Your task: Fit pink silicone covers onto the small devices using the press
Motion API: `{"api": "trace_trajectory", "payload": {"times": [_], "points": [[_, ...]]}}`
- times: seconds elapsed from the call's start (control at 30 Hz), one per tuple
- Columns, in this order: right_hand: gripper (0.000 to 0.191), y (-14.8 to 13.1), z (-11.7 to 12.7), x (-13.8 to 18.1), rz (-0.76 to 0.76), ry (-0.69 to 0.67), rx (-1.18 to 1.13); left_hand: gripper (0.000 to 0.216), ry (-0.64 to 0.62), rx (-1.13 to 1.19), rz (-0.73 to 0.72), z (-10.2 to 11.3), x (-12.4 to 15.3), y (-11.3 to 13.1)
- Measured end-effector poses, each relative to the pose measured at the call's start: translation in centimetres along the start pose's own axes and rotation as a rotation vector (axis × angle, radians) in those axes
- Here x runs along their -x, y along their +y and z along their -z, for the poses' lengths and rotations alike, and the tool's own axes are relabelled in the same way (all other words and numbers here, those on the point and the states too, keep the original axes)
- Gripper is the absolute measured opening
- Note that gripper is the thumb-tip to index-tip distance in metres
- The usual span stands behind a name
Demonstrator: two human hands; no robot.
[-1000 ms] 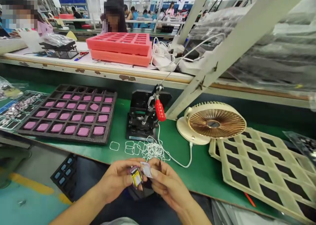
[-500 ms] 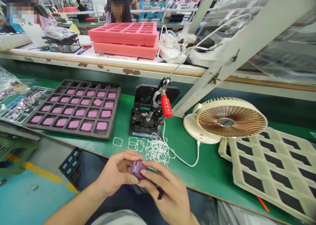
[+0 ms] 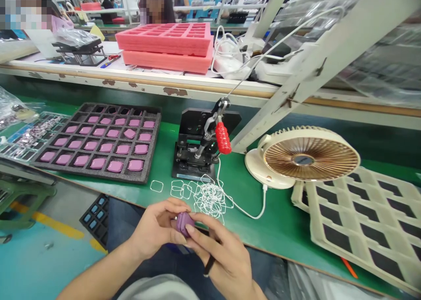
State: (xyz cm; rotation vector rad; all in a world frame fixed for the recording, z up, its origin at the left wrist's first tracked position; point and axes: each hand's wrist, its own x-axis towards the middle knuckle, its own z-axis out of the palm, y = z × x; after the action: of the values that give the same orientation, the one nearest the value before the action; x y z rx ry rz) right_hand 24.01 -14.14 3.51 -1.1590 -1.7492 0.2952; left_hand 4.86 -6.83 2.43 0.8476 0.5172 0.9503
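Observation:
A small purple watch case (image 3: 184,223) with rounded corners is held in front of me, above the table's near edge. My left hand (image 3: 158,225) grips its left side between thumb and fingers. From the right, my right hand (image 3: 220,247) closes on it too, thumb and fingertips against the case. A short dark strip (image 3: 209,265) shows at the right hand's fingers; what it is I cannot make out. Just beyond the hands lies a tangled pile of thin white square rings (image 3: 210,199), with a single ring (image 3: 156,186) apart to the left.
A black foam tray (image 3: 148,159) of similar purple cases lies left. A toggle-clamp press (image 3: 197,155) with a red handle stands behind the rings. To the right are a cream fan (image 3: 302,159) and a pale compartment tray (image 3: 315,221). Pink foam trays (image 3: 164,58) sit on the shelf.
The purple case has turned slightly in my fingers, so the light slot on its side no longer shows. The dark strip at my right hand has shifted a little left and down.

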Motion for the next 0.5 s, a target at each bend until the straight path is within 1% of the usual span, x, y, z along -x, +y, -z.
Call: {"api": "trace_trajectory", "payload": {"times": [0.13,0.23,0.4,0.43,0.5], "points": [[0.049,0.5,-0.3,0.5,0.079,-0.052,0.085,0.051,0.026,-0.007,-0.023,0.1,-0.2,0.0],[0.057,0.9,-0.7,1.2,0.096,-0.073,0.117,0.05,0.046,-0.038,-0.01,0.3,-0.3,0.0],[0.062,1.0,-1.8,1.7,0.074,-0.014,0.229,0.048,0.053,-0.073,0.022,-0.4,-0.2,-0.2],[0.06,1.0,-2.0,1.5,0.076,0.002,0.251,0.047,0.075,-0.088,0.017,-0.7,-0.2,-0.2],[0.052,1.0,-2.4,1.0,0.062,0.034,0.255,0.041,0.169,-0.11,0.028,-1.2,-0.4,-0.4]]}}
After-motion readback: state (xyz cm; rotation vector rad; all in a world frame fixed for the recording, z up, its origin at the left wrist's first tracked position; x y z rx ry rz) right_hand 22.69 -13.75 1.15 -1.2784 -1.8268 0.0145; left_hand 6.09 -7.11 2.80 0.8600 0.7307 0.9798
